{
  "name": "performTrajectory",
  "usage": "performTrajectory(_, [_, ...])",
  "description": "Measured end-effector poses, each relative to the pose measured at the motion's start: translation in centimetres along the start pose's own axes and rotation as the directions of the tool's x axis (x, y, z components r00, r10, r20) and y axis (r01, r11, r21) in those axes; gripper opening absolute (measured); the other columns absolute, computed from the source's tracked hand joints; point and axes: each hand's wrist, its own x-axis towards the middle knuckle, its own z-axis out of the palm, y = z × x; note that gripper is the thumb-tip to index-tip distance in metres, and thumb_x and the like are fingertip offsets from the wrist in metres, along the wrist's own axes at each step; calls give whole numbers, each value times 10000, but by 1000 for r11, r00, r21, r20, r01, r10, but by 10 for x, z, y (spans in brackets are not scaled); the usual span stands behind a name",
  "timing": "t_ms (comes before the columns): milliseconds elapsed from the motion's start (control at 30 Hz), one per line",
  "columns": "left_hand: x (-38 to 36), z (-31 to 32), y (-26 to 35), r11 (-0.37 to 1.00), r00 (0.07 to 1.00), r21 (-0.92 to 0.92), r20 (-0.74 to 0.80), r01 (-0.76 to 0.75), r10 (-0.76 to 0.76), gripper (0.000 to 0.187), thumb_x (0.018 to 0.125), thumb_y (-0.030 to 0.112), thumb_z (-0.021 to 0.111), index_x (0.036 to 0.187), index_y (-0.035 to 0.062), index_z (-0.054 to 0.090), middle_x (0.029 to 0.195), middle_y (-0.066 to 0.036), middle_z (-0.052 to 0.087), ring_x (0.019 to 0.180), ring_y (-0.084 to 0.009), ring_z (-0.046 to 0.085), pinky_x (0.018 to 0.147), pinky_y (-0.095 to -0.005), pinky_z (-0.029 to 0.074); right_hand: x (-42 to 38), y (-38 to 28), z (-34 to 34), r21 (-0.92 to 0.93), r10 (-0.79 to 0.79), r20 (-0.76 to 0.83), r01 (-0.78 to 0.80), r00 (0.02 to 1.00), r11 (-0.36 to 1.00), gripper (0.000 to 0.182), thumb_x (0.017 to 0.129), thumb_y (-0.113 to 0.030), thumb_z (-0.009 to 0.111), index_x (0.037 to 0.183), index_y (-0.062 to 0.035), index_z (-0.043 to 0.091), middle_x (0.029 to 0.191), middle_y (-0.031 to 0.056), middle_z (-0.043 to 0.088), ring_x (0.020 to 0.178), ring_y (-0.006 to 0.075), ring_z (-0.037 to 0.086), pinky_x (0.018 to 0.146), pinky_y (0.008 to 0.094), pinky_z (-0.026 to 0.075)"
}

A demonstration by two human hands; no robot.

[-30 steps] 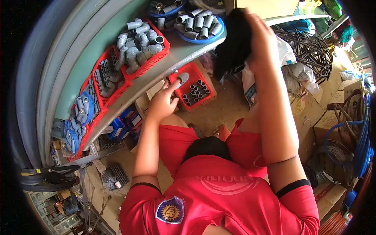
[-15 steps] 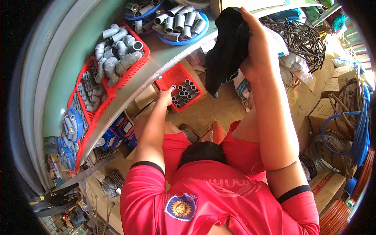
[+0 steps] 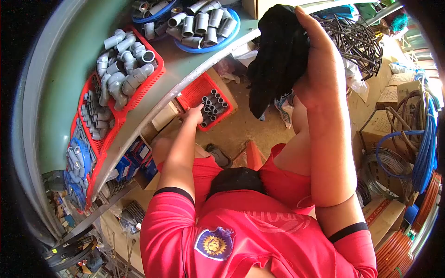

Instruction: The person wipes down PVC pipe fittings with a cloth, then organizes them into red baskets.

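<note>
My left hand [image 3: 193, 114] reaches down into a red plastic basket [image 3: 191, 92] on the floor. Its fingers are closed at a grey pipe fitting [image 3: 207, 110], at the left side of several fittings standing on end there. The fingertips are small and partly hidden. Raised close to the camera, my right hand [image 3: 320, 60] grips a bunched black cloth [image 3: 278, 55], thumb up along its top edge. The cloth hangs well above the floor, to the right of the basket.
A green table [image 3: 181, 65] curves along the left, bearing red baskets [image 3: 160, 69] of grey elbows and blue trays [image 3: 208, 49] of couplings. Bent metal rods [image 3: 357, 44] lie at the upper right. Blue hose coils [image 3: 424, 148] and cardboard boxes [image 3: 384, 215] stand on the right.
My left hand has stayed at the basket, with its fingertips now against the grouped fittings. The black cloth in my right hand has turned slightly and shifted right. The view has moved a little.
</note>
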Motion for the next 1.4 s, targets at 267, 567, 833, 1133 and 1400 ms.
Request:
performTrajectory(267, [56, 21, -32, 973, 973, -135, -162, -187, 164, 454, 897, 195, 567, 1334, 308, 617, 1327, -120, 650, 1264, -323, 595, 1139, -623, 309, 25, 12, -34, -88, -38, 197, 56, 980, 995, 367, 964, -342, 631, 1094, -3, 680, 956, 113, 733, 798, 214, 712, 741, 384, 592])
performTrajectory(567, [50, -22, -3, 861, 918, -450, -394, -237, 46, 457, 960, 185, 549, 1416, 181, 510, 1297, -206, 637, 1203, -373, 611, 1008, -472, 484, 22, 15, -39, -3, 5, 246, -4, 969, 1000, 362, 981, -347, 614, 1116, -18, 680, 986, 98, 735, 848, 212, 715, 777, 382, 596])
performTrajectory(833, [97, -15, 16, 821, 924, -537, -382, -193, -32, 463, 919, 150, 621, 1379, 158, 568, 1318, -214, 629, 1236, -358, 598, 1046, -452, 464, 17, 18, -38, 125, -96, 314, 59, 944, 990, 338, 1001, -297, 595, 1150, -5, 679, 1057, 104, 734, 948, 221, 713, 874, 374, 574])
performTrajectory(1133, [86, -18, 22, 874, 933, -438, -357, -208, 44, 360, 790, 9, 650, 1134, 75, 730, 1153, -214, 702, 1069, -343, 686, 952, -420, 530, 19, 19, -29, 123, -47, 307, 10, 951, 992, 305, 996, -288, 602, 1111, -17, 681, 1019, 98, 728, 906, 210, 706, 833, 356, 570])
performTrajectory(1400, [63, -6, 19, 871, 739, -174, -619, -459, 266, 247, 803, -12, 638, 1021, 41, 740, 1075, -190, 678, 1009, -372, 669, 898, -451, 537, 19, 12, -22, -59, 16, 173, -6, 985, 998, 295, 998, -269, 598, 1139, -17, 660, 980, 87, 704, 834, 194, 675, 736, 327, 545])
